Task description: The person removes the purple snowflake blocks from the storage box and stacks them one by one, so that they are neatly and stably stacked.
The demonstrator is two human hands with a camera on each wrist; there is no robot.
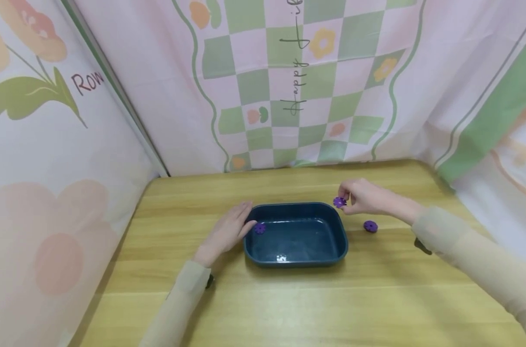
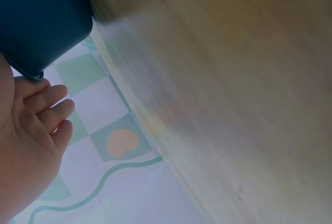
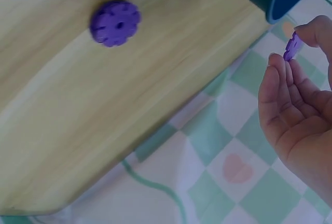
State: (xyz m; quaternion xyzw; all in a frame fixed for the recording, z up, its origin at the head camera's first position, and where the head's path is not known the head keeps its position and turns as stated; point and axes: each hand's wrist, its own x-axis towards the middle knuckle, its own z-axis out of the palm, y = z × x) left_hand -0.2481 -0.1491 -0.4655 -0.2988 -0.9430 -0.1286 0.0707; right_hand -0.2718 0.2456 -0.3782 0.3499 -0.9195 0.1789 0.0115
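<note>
A dark blue rectangular tray [image 1: 295,260] with raised walls stands on the wooden table. My left hand [image 1: 230,229] rests along its left rim, fingers fairly straight and thumb lying over the edge. In the left wrist view, the fingertips [image 2: 65,90] are at the tray's rim corner. Inside the tray, close to that thumb, is a purple notched disc [image 1: 260,228]. Above the tray's right back corner, my right hand [image 1: 361,196] pinches another purple notched disc [image 1: 339,202] between thumb and fingers. A third purple notched disc [image 1: 370,226] lies on the table below that hand.
The wood-grain table [image 1: 297,308] reaches back to a checked, printed curtain [image 1: 284,86]. Another printed cloth [image 1: 50,202] hangs along the left side, and more cloth hangs at the right.
</note>
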